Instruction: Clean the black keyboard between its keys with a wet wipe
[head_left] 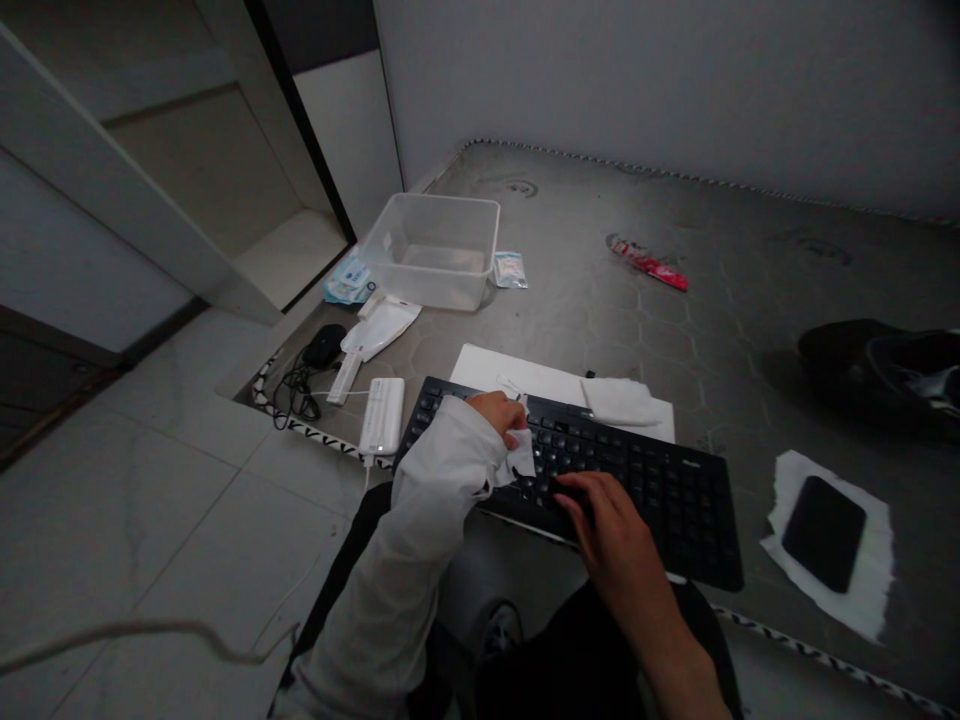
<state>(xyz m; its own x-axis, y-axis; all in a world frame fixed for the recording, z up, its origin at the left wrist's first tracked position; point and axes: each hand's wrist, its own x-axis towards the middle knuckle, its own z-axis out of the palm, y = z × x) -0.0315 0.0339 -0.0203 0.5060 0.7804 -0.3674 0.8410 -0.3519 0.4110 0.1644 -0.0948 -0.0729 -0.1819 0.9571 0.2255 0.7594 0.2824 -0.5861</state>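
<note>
A black keyboard (660,490) lies on a white sheet (517,380) on a grey mattress (645,320) in front of me. My left hand (501,413), in a white sleeve, pinches a small white wipe (523,455) over the left part of the keys. My right hand (607,525) rests on the front middle of the keyboard, fingers bent on its edge. A folded white cloth (621,400) sits just behind the keyboard.
A clear plastic tub (435,250) stands at the back left with small packets beside it. A black mouse (324,345), a white power bank (382,415) and cables lie left. A black phone (825,532) on white tissue is at right, a red wrapper (651,264) farther back.
</note>
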